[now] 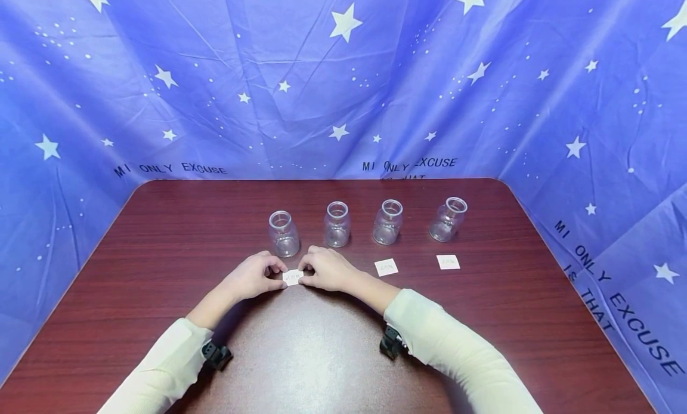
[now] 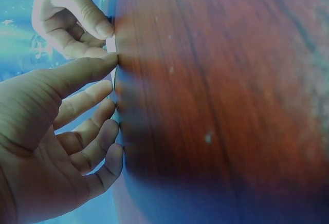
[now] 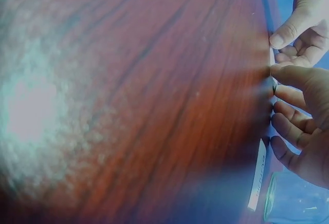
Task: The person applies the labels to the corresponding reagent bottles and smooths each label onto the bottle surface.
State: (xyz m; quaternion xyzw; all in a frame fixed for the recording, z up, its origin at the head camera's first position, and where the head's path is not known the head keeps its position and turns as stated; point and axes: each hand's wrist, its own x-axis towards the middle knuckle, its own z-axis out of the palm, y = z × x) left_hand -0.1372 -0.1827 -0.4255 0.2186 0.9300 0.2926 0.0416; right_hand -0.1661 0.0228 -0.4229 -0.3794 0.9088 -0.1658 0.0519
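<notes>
A small white paper card (image 1: 293, 277) with handwriting lies on the table between both hands. My left hand (image 1: 251, 277) holds its left edge with thumb and index finger, the other fingertips resting on the tabletop. At the right edge, my right hand (image 1: 328, 271) holds the card the same way. Just behind the hands stands a clear glass jar (image 1: 284, 238), upright and lidless. In the left wrist view, the left thumb (image 2: 87, 75) is at the card, which shows only as a thin edge. The right wrist view shows the right fingers (image 3: 290, 126) touching the table.
Three more lidless glass jars stand to the right: one behind the right hand (image 1: 337, 226), another jar (image 1: 387, 224), and a jar (image 1: 447, 222) farthest right. Two written cards lie before the latter two, a middle card (image 1: 386, 267) and a right card (image 1: 448, 262). A starry blue curtain (image 1: 343, 92) surrounds the brown table (image 1: 188, 223).
</notes>
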